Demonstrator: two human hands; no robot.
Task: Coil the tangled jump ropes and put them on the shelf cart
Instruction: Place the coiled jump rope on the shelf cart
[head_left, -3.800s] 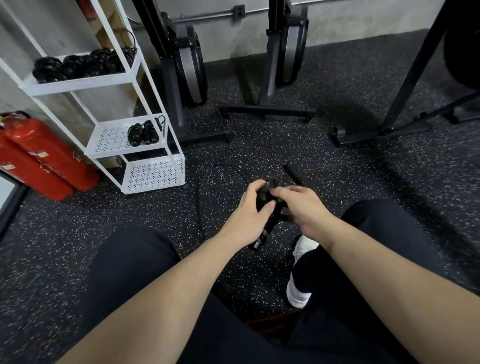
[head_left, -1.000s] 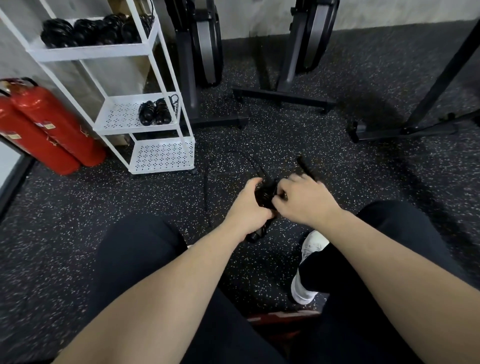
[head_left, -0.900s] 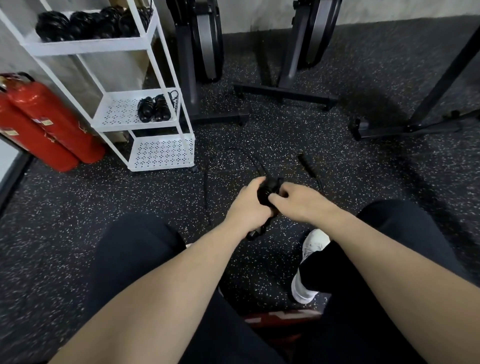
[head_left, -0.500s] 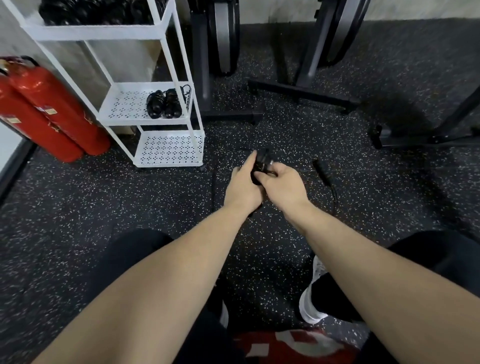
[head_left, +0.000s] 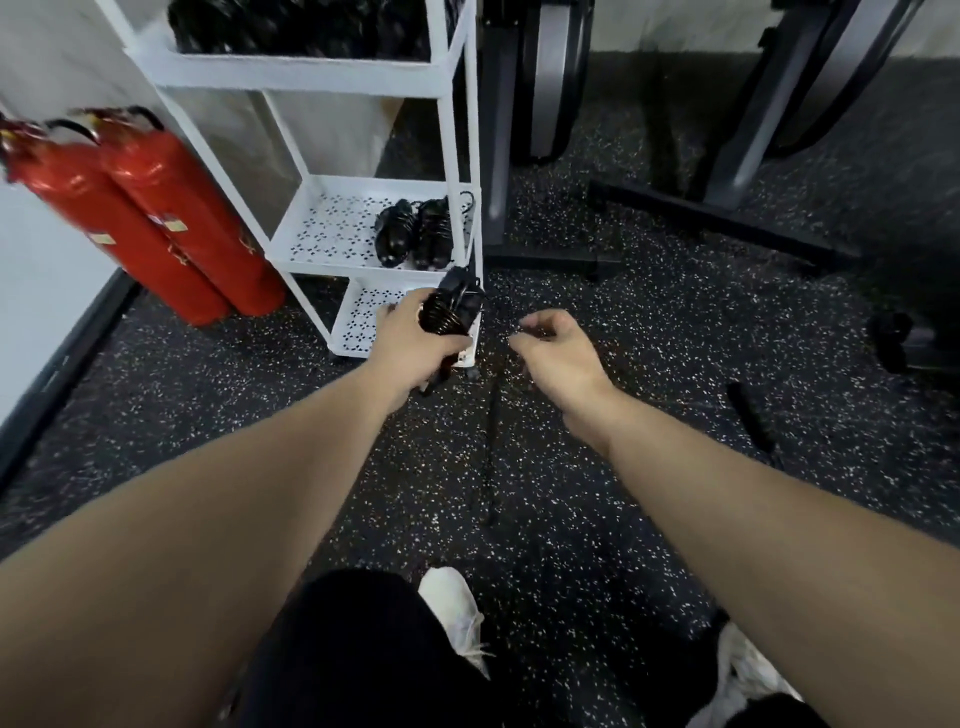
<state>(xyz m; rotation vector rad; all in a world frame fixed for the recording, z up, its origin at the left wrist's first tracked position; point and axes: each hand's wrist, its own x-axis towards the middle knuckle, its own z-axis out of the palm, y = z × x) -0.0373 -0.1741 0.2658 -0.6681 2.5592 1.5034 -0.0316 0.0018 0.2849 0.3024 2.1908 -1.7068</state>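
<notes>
My left hand (head_left: 415, 345) grips a coiled black jump rope (head_left: 451, 307), held up in front of the white shelf cart (head_left: 452, 156). My right hand (head_left: 558, 351) hovers just right of it with fingers loosely curled and nothing in them. Two coiled ropes (head_left: 415, 234) lie on the cart's middle shelf, and several more (head_left: 301, 26) fill the top shelf. A loose black rope (head_left: 491, 447) trails along the floor below my hands, and a black handle (head_left: 750, 418) lies on the floor to the right.
Two red fire extinguishers (head_left: 156, 218) lean against the wall left of the cart. Black machine frames and bases (head_left: 722, 223) stand behind and to the right. My white shoes (head_left: 457, 613) and dark trousers are at the bottom, on speckled rubber flooring.
I have moved forward to the cart. My right hand has let go of the coiled rope and drawn apart to the right; my left hand alone carries the coil up toward the shelves.
</notes>
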